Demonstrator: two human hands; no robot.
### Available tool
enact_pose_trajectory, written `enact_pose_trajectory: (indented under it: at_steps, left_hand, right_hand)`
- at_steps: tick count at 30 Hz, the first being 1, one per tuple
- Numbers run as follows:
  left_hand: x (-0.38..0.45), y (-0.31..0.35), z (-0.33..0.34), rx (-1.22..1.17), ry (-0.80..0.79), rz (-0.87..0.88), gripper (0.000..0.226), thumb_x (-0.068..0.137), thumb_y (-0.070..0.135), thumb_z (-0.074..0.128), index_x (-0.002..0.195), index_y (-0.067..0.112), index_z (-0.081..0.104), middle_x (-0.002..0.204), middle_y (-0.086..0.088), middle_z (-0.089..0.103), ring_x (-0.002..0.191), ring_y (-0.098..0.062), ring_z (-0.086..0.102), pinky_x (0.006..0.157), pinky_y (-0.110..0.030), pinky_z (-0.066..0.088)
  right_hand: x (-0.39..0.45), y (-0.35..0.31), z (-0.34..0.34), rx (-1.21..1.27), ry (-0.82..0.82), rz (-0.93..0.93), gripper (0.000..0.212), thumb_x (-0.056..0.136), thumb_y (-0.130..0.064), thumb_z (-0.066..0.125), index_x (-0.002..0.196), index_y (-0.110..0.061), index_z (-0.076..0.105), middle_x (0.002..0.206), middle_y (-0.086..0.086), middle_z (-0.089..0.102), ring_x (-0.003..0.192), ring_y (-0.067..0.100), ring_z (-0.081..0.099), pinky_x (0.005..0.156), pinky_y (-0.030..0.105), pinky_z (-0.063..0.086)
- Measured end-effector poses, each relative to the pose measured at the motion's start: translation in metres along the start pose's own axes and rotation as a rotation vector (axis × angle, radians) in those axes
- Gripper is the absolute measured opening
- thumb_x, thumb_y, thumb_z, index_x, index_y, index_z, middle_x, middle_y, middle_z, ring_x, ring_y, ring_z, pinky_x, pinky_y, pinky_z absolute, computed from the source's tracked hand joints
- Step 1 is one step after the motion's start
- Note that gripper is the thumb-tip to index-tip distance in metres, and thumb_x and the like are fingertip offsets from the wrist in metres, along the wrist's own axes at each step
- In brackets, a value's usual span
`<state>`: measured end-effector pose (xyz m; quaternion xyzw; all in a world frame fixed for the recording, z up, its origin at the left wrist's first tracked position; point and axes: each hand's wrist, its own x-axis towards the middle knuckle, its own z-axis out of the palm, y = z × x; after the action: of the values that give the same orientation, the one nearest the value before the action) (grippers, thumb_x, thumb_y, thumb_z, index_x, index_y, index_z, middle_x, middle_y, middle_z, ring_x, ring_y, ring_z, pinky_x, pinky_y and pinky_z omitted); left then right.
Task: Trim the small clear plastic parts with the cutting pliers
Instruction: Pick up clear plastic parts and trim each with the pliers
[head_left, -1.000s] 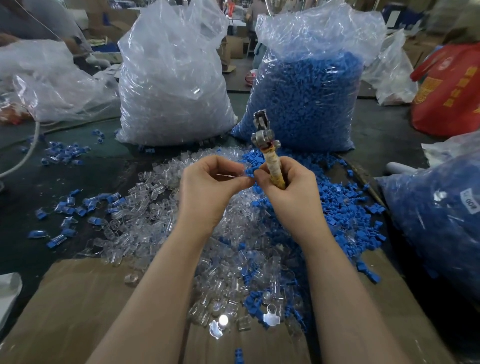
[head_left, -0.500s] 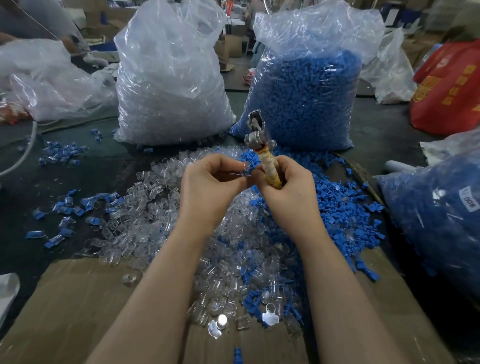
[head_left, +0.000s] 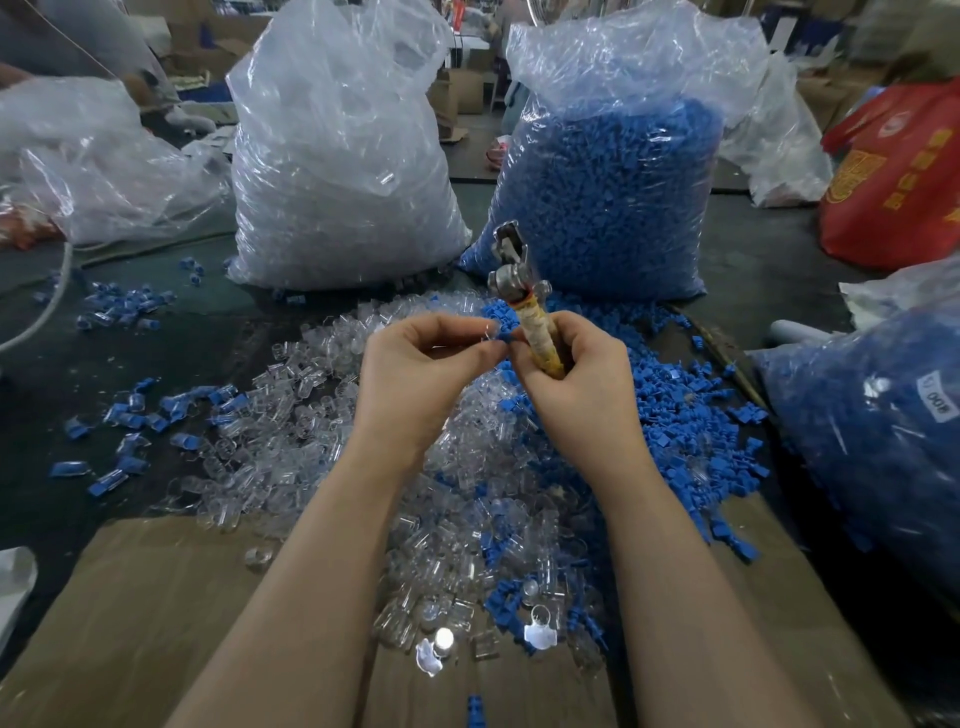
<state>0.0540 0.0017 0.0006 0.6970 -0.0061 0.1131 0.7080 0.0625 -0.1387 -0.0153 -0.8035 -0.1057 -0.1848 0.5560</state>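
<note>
My right hand (head_left: 576, 379) grips the cutting pliers (head_left: 519, 291) by their tape-wrapped handles, metal jaws pointing up and away. My left hand (head_left: 421, 374) pinches a small clear plastic part (head_left: 488, 328) between thumb and fingers, held against my right hand's fingertips, where a small blue piece (head_left: 505, 338) also shows. The part sits below the jaws, beside the handles. Under both hands lies a heap of loose clear parts (head_left: 311, 415) mixed with blue parts (head_left: 675, 405).
A big bag of clear parts (head_left: 343, 156) and a big bag of blue parts (head_left: 613, 171) stand behind the heap. Another blue-filled bag (head_left: 872, 415) lies at right, a red bag (head_left: 898, 171) at far right. Cardboard (head_left: 156, 597) covers the near table. Blue parts (head_left: 124, 306) lie scattered at left.
The pliers have tilted a little to the left and both hands have shifted slightly while staying together. My left hand's fingertips have closed in on the clear part.
</note>
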Motion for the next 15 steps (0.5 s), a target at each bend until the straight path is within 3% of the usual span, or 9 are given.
enact_pose_trajectory:
  at_steps: [4,7,11,15]
  left_hand:
    - [0.0,-0.001,0.001,0.013,0.029,0.007,0.016,0.077,0.002,0.08,0.087,0.014,0.075,0.079,0.004,0.076,0.073,-0.002,0.07,0.067,-0.011,0.051]
    - [0.001,-0.002,0.001,-0.002,0.042,-0.002,0.016,0.078,0.003,0.08,0.087,0.016,0.076,0.079,0.004,0.076,0.073,-0.002,0.07,0.067,-0.012,0.051]
    - [0.001,-0.003,-0.002,-0.067,0.06,-0.033,0.018,0.078,0.004,0.08,0.088,0.017,0.075,0.081,0.001,0.076,0.077,-0.008,0.07,0.071,-0.018,0.054]
    - [0.001,-0.001,-0.002,-0.129,0.076,-0.044,0.018,0.078,0.003,0.079,0.087,0.017,0.073,0.088,-0.007,0.076,0.088,-0.022,0.071,0.08,-0.029,0.059]
  right_hand:
    - [-0.001,0.0,0.001,0.006,-0.023,0.008,0.001,0.089,-0.013,0.067,0.087,-0.014,0.067,0.058,-0.014,0.056,0.053,0.001,0.047,0.051,0.013,0.036]
    - [0.0,-0.001,-0.001,0.007,-0.026,0.021,0.003,0.09,-0.015,0.066,0.089,-0.013,0.068,0.062,-0.008,0.057,0.054,0.002,0.045,0.051,0.023,0.04]
    - [0.001,0.001,-0.007,0.003,-0.041,0.07,0.005,0.091,-0.017,0.065,0.09,-0.013,0.067,0.074,0.008,0.064,0.063,0.014,0.051,0.062,0.038,0.049]
    - [0.002,0.006,-0.014,0.014,-0.083,0.136,0.005,0.09,-0.016,0.066,0.089,-0.021,0.067,0.077,0.003,0.067,0.068,0.017,0.058,0.07,0.04,0.054]
